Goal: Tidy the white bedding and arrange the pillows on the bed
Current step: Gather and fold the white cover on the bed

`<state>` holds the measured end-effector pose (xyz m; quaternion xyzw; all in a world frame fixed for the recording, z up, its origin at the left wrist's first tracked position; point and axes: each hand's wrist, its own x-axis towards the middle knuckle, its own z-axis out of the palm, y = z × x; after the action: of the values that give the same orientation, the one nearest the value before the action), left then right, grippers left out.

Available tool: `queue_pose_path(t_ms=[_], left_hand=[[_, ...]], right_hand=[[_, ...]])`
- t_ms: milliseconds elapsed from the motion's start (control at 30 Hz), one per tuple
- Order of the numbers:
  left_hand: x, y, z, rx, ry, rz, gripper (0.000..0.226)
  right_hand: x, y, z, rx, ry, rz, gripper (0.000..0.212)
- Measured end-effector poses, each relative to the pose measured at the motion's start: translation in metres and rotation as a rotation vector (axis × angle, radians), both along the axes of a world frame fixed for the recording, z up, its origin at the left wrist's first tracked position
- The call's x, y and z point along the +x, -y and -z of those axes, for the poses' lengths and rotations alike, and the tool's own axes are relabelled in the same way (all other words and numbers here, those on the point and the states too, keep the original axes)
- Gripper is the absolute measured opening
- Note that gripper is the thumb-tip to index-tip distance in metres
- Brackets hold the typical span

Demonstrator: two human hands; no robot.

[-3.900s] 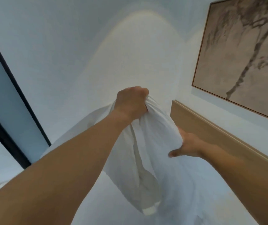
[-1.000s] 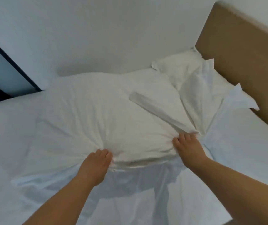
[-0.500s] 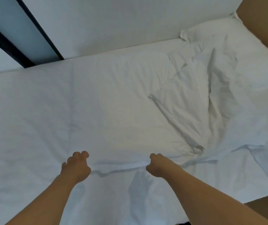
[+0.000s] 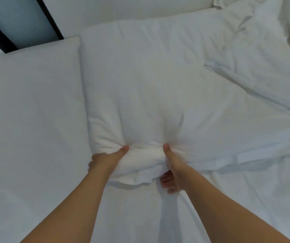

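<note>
White cotton fills nearly the whole head view. Two bare hands grip the near edge of one plump pillow point(image 4: 151, 95). The left hand point(image 4: 105, 159) holds the pillow's near-left corner, thumb pressed on top, fingers curled beneath and mostly hidden by the fabric. The right hand point(image 4: 171, 170) pinches the same edge just to the right, thumb on top, fingers tucked under the cloth with only their tips showing. Between the two thumbs the stuffing bunches into a soft roll, and creases fan out from each thumb across the cover.

The pillow lies in the middle of the bed point(image 4: 26, 120), its long side running away from the person. Its far end nears the white wall point(image 4: 123, 7), and a loose flap of its cover hangs below the grip. The sheet on the left is smooth and flat; on the right it is lightly rumpled.

A crumpled white cover point(image 4: 256, 67), flat and creased, lies at the upper right, overlapping the pillow's right side; its far part is cut off by the frame, so its full shape cannot be made out. A second pillow point(image 4: 218, 0) shows only as a sliver at the top edge. A dark frame point(image 4: 0, 39) with pale glass crosses the upper left corner.
</note>
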<state>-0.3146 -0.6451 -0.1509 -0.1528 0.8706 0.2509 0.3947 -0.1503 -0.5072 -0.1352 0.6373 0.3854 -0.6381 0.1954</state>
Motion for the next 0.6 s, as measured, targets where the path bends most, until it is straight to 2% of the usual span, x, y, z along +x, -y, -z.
queue_pose_path(t_ms=[133,200,300,367,433,500,533,600], left_hand=[[-0.009,-0.001,0.029,0.007,-0.096,0.033,0.159],[-0.006,-0.005,0.037,-0.012,-0.226,0.186,0.15],[0.006,0.005,0.033,-0.042,-0.544,0.418,0.116],[0.007,0.014,0.025,0.039,-0.656,0.483,0.091],[0.002,0.019,0.015,0.291,-0.619,0.363,0.072],[-0.001,0.019,-0.012,0.666,-0.423,0.048,0.063],[0.0,0.019,-0.028,0.81,-0.331,-0.07,0.056],[0.001,0.015,-0.065,1.013,-0.206,-0.129,0.039]], right_hand=[[-0.007,0.0,0.03,0.081,-0.028,0.066,0.093],[-0.005,-0.004,0.031,0.101,-0.082,0.09,0.085],[0.002,-0.001,0.027,0.177,-0.165,0.097,0.081],[0.007,0.002,0.023,0.238,-0.209,0.087,0.077],[0.011,0.006,0.014,0.298,-0.233,0.095,0.069],[0.016,0.01,0.001,0.312,-0.269,0.141,0.061],[0.02,0.014,-0.008,0.291,-0.296,0.171,0.062],[0.022,0.017,-0.031,0.246,-0.408,0.227,0.071]])
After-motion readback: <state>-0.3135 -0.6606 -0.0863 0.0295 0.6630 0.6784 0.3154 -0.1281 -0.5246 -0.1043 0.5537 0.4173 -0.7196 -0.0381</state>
